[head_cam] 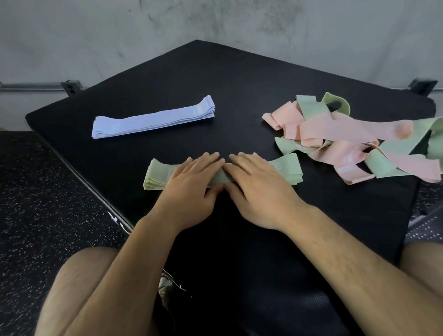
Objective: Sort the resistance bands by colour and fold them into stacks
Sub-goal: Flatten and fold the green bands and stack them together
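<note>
**Resistance bands: green stack (pixel 156 177) being pressed flat under both hands**

Two bare legs (pixel 73 288) are showing at the bottom edge. Both forearms are reaching forward between them over the black padded counter (pixel 208 88).

The left hand (pixel 190 189) is lying palm down on the middle of the green stack. Its fingers (pixel 203 161) are lying straight and close together, pointing away from the body, and its thumb is resting at the stack's near edge. The right hand (pixel 260 191) is lying just beside it in the same pose, with flat fingers angling slightly leftward, so the two sets of fingertips are almost meeting over the stack's centre. Neither hand is curling round anything; both are lying open and pressing on the top band.

The green stack is sitting crosswise on the near half of the counter, with an end sticking out past each hand. Its layered edges are showing at the left end, and pale printing is showing at the right.

To the right, a loose heap (pixel 346 140) of pink and green bands is lying tangled, reaching toward the counter's right edge. Farther back on the left, well apart from the hands, a lavender stack (pixel 154 118) is lying flat and squared.

Speckled dark floor (pixel 17 199) is flanking the counter on the left. A scuffed grey wall (pixel 228 11) is rising behind it, with a pipe (pixel 20 87) running along its foot.
</note>
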